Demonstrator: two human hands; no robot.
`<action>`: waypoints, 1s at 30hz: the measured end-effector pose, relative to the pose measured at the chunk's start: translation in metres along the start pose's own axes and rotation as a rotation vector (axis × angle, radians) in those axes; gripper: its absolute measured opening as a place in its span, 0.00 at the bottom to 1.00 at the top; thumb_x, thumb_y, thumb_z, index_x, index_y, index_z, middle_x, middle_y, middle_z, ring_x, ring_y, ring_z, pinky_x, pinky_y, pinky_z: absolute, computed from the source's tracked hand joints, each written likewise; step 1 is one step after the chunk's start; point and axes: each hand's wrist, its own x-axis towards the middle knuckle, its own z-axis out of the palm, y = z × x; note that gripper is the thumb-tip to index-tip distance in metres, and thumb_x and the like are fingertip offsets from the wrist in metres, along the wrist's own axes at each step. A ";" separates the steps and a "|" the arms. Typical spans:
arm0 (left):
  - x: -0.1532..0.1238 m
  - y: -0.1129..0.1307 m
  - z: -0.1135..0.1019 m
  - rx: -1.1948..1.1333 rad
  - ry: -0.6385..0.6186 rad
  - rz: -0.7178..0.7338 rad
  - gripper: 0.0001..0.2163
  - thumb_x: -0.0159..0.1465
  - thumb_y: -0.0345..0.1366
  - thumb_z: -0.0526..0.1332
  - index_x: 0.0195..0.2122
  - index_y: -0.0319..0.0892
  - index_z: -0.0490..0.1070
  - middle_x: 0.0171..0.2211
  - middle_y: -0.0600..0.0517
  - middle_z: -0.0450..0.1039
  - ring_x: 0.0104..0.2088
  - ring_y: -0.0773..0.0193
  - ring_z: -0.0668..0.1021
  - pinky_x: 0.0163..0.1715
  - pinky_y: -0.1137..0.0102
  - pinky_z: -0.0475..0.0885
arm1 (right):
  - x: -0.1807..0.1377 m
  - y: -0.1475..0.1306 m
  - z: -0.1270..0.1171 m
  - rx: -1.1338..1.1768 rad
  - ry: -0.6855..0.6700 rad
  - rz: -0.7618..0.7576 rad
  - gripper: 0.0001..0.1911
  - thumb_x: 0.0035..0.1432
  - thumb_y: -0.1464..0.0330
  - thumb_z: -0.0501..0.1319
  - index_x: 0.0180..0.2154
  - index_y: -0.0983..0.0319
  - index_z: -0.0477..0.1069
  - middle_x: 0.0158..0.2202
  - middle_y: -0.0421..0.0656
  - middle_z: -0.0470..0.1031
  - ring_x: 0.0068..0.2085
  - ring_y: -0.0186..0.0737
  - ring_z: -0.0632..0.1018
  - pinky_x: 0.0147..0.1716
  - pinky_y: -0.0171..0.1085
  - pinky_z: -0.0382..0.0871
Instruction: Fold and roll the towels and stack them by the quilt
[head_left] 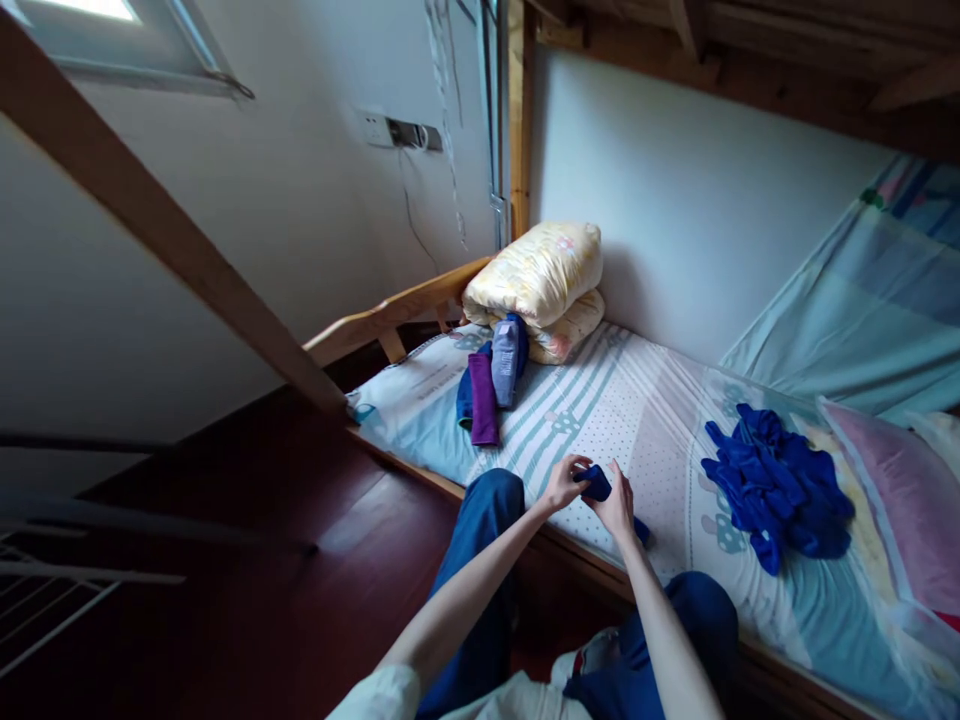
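My left hand [564, 484] and my right hand [616, 505] are both closed on a small dark blue sock [598, 484], held just above the near edge of the bed [645, 420]. Part of the sock [640, 531] hangs down behind my right hand. A heap of several dark blue socks [776, 485] lies on the sheet to the right. Folded socks, one purple [484, 400], one grey-blue [507, 360] and a dark blue one, lie to the upper left near a folded yellow quilt [541, 278].
A wooden beam [172, 235] slants across the left. The bed's wooden headboard rail [390, 315] stands beside the dark floor [300, 560]. A pink pillow [900, 500] lies at the right. My knees in blue trousers [480, 540] are in front of the bed frame.
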 end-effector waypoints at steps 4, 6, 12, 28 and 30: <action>0.007 0.030 -0.006 -0.105 0.025 0.183 0.17 0.52 0.24 0.67 0.43 0.42 0.78 0.43 0.49 0.79 0.43 0.60 0.82 0.47 0.66 0.78 | 0.038 -0.044 -0.003 0.195 -0.055 0.089 0.35 0.44 0.60 0.69 0.55 0.60 0.70 0.44 0.48 0.83 0.45 0.55 0.83 0.44 0.48 0.78; 0.011 0.036 -0.017 -0.192 0.072 0.222 0.17 0.54 0.28 0.69 0.46 0.43 0.77 0.47 0.47 0.78 0.47 0.59 0.81 0.51 0.63 0.77 | 0.051 -0.064 -0.003 0.251 -0.018 0.107 0.26 0.44 0.61 0.68 0.47 0.58 0.73 0.38 0.45 0.84 0.40 0.52 0.84 0.38 0.44 0.78; 0.026 0.008 -0.074 -0.453 0.128 0.117 0.35 0.52 0.41 0.76 0.60 0.45 0.67 0.61 0.39 0.70 0.61 0.49 0.73 0.61 0.52 0.69 | 0.092 -0.125 0.012 0.353 0.127 0.075 0.18 0.41 0.61 0.70 0.36 0.57 0.71 0.31 0.41 0.81 0.34 0.47 0.82 0.37 0.44 0.77; 0.080 -0.054 -0.148 -0.037 0.514 -0.291 0.21 0.45 0.36 0.74 0.42 0.37 0.77 0.30 0.52 0.79 0.40 0.50 0.82 0.39 0.66 0.75 | 0.189 -0.214 0.127 0.652 0.086 0.112 0.22 0.37 0.63 0.75 0.35 0.60 0.73 0.34 0.40 0.80 0.36 0.43 0.80 0.43 0.44 0.76; 0.082 -0.059 -0.152 -0.036 0.505 -0.339 0.21 0.48 0.35 0.73 0.43 0.39 0.77 0.31 0.53 0.79 0.41 0.51 0.82 0.41 0.66 0.75 | 0.195 -0.216 0.135 0.639 0.033 0.097 0.22 0.36 0.64 0.75 0.35 0.60 0.72 0.33 0.40 0.80 0.36 0.43 0.80 0.42 0.43 0.76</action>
